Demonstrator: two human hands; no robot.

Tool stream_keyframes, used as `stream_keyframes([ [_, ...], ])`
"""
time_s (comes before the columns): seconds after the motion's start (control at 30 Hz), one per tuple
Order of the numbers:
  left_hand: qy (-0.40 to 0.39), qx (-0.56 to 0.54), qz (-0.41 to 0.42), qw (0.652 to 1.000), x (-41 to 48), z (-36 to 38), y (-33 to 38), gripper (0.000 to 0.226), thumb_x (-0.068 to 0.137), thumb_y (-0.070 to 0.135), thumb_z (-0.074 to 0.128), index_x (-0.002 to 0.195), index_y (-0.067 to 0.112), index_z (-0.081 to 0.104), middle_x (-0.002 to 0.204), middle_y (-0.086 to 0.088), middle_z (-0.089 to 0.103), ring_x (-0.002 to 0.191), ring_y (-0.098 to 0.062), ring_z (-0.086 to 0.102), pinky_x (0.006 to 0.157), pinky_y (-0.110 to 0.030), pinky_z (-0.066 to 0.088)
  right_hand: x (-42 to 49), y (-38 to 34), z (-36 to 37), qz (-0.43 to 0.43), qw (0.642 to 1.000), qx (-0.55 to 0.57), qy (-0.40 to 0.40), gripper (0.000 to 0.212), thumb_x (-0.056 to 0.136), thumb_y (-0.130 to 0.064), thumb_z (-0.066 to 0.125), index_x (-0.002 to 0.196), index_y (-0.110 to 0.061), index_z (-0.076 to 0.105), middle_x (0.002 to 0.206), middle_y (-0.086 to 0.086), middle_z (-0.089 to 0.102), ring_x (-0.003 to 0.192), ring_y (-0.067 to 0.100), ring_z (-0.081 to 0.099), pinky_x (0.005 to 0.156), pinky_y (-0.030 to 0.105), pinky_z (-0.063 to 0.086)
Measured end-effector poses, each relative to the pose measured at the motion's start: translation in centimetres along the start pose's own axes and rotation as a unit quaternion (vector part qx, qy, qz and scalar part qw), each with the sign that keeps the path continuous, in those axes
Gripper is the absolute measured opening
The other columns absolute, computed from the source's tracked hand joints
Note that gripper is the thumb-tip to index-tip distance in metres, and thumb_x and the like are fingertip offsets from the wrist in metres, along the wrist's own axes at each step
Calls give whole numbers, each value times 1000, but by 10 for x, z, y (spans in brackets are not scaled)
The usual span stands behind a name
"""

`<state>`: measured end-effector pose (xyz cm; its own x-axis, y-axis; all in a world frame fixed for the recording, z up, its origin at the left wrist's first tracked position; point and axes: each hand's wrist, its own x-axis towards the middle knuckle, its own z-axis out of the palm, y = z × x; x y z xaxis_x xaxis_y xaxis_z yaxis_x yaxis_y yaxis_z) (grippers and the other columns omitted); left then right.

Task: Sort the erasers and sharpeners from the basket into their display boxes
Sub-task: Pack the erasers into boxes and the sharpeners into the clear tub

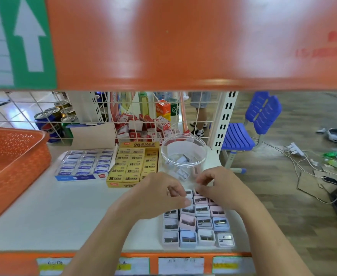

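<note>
At the far end of the sharpener rows (198, 222), on the right of the white shelf (64, 212), both hands are working close together. Left hand (159, 194) and right hand (219, 188) meet over the top row, fingertips curled in. Grip on each looks narrow, pinched; whether either actually holds a sharpener I cannot tell, since fingers cover the spot.

Sharpeners lie in a tight grid, pink, blue and white, blades up. The clear tub (183, 154) just behind the hands has a few more loose in the bottom. Blue eraser box (84, 164) and yellow eraser box (133, 164) sit side by side further back, both looking full. Orange basket (12, 160) is at the left, well apart from the hands.

Risks, as I judge them:
- The grid has no visible tray wall; a nudge from a wrist could skew the rows or push the right-hand column toward the shelf edge.
- The tub stands very near the knuckles; a lift of the hand could knock it.
- A piece set down tilted would upset its neighbours.

Hard to make out:
- Basket's inside is mostly out of view, so what remains in it is unknown.
- The top row of sharpeners is hidden under the hands.
- Orange panel (183, 40) overhead blocks the upper scene; price labels at the shelf front are blurred.
</note>
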<state>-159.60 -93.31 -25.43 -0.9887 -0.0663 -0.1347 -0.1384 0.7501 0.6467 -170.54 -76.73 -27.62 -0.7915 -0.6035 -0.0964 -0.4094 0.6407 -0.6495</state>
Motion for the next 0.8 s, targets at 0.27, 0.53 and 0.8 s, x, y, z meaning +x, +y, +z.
stream_keyframes([
  [0.27,8,34,4,999,-7,14,4,24,79,48,72,94,29,70,90,14,62,78,2,56,67,-15,46,-4,1,3,-11,1000,-12,-19,14,92,-25,61,106,-25,66,91,-12,62,68,2,57,61,13,44],
  [0.53,36,-17,-3,999,-9,18,3,18,75,40,78,84,33,64,82,14,62,68,10,53,58,-6,38,-8,-3,5,-52,997,52,27,5,89,-23,65,85,-25,68,76,-14,61,63,-5,52,59,9,41],
  [0.8,98,-105,-17,990,-4,10,-3,11,82,31,74,91,26,72,63,17,53,51,10,48,48,-5,34,-2,-14,-2,-78,965,223,117,10,83,-18,73,78,-26,69,72,-4,65,64,24,59,64,37,52],
])
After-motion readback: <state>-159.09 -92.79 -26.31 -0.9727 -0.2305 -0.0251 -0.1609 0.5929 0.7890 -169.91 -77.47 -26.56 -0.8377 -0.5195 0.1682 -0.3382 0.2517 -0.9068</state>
